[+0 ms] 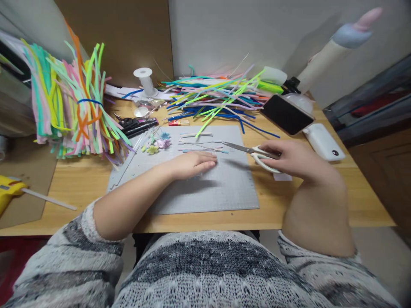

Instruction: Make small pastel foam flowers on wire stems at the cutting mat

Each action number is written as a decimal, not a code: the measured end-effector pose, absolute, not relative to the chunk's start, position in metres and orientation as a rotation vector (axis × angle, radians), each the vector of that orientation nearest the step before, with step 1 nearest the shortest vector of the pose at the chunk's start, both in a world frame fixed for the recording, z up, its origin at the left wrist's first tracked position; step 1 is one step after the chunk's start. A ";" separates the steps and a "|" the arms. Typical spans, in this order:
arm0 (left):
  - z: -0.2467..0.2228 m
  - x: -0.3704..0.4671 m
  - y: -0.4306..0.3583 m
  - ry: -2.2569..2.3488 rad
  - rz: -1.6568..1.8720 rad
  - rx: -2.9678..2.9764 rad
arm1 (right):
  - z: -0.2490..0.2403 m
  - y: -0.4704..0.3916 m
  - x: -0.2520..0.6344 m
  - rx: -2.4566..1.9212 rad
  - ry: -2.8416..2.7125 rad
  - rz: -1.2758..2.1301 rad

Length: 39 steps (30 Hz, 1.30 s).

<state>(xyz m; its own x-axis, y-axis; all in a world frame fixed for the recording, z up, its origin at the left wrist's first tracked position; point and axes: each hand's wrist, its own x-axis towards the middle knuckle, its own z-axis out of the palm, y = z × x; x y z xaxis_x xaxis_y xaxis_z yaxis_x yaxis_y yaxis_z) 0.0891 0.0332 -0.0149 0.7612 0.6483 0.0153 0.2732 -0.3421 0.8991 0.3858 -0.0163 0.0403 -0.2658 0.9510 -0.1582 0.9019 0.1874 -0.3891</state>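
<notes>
My left hand [195, 164] lies flat, palm down, on the grey cutting mat [224, 192], its fingers pointing right. Just beyond its fingers are several thin pipe cleaner pieces [205, 147] in pale and grey tones. My right hand [290, 156] grips a pair of scissors [257, 155] with white handles, over the mat's right edge. The scissors point left toward the thin pieces, and the blades look closed or nearly so. Small flower shapes [157, 144] in yellow, pink and blue sit at the mat's upper left. Whatever lies under my left palm is hidden.
A bundle of coloured pipe cleaners [73, 102] stands at the left, with a loose pile [218, 96] at the back. A white spool [146, 81], a black phone [287, 114], a white device [324, 141] and a yellow glue gun [9, 190] surround the mat.
</notes>
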 end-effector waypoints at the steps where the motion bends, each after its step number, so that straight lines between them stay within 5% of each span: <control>1: -0.015 0.088 0.035 0.698 0.472 1.923 | 0.040 -0.016 0.386 -1.830 -2.317 0.640; 9: -0.008 0.081 0.048 0.934 0.329 2.204 | 0.037 -0.013 0.390 -2.160 -2.291 0.813; 26: -0.017 0.079 0.049 0.540 0.162 2.537 | -0.008 0.009 0.339 -2.411 -2.064 0.381; 32: -0.011 0.051 0.029 1.048 0.522 2.396 | -0.013 0.010 0.339 -2.334 -2.105 0.302; 39: -0.011 0.031 0.004 1.268 0.503 2.259 | -0.021 0.002 0.318 -1.830 -2.189 0.228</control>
<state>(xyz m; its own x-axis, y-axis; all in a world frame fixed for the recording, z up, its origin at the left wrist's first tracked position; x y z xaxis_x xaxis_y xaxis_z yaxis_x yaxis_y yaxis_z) 0.0308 0.0042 -0.0113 0.4986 0.8636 0.0747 0.6802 -0.4432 0.5838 0.3176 0.0019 -0.0209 -0.1593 0.9810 0.1106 0.9371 0.1855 -0.2957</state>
